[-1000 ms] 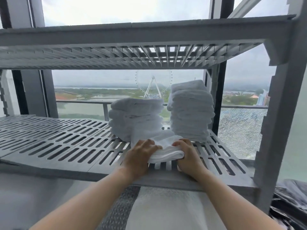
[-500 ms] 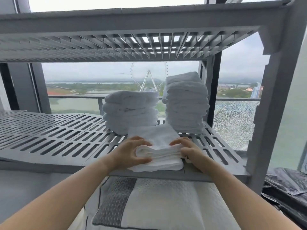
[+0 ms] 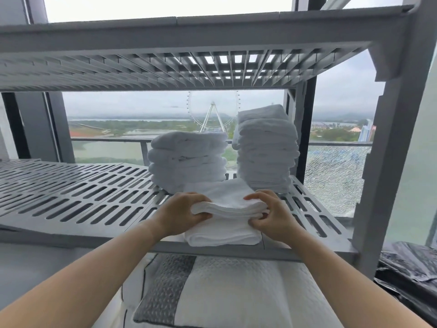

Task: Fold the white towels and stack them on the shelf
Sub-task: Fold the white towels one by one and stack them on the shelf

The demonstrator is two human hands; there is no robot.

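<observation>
My left hand (image 3: 182, 214) and right hand (image 3: 272, 216) each gripped an end of the folded towel (image 3: 227, 204), atop a lower towel (image 3: 222, 235) at the front lip of the shelf (image 3: 94, 204), 6 o'clock of the stacks (image 3: 186, 159). I judged a lopsided release could tip both off.

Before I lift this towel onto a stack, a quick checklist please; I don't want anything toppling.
1. Left hand grips the folded towel: ok.
2. Right hand grips its other end: ok.
3. Shorter stack has room below the upper shelf: ok.
4. Taller stack is squared up: not ok, top towel tilts.
5. Lower towel lies fully on the shelf: cannot tell.
</observation>
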